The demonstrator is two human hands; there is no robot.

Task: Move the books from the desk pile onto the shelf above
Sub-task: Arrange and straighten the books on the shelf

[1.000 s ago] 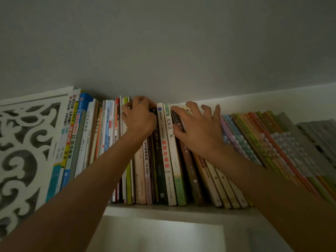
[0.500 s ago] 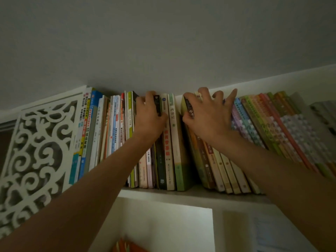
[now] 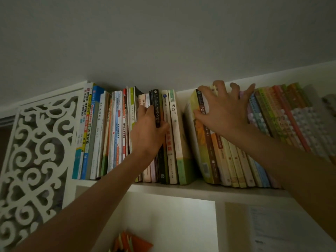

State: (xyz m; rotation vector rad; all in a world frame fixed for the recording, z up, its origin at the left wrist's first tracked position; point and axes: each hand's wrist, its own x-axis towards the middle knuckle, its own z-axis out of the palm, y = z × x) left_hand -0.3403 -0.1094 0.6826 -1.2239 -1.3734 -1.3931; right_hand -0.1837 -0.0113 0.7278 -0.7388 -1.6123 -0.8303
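Since the earlier frame a gap had opened in the row: the right hand [image 3: 222, 111] had pushed the leaning books [image 3: 234, 159] to the right, and the left hand [image 3: 148, 131] had slid lower on its group. The left hand was curled round a black-spined book [image 3: 157, 108], thumb on one side, fingers tucked behind the neighbouring spines. The right hand gripped the top of a yellow-green paperback [image 3: 199, 135], thumb on its cover, fingers spread over the top edges. All the books stood on the white shelf [image 3: 181, 187] across the middle of the frame: thin glossy paperbacks, mostly cream, green and blue spines. A white carved scrollwork panel [image 3: 36, 151] filled the left side. Orange paper bits [image 3: 132, 242] showed at bottom centre.
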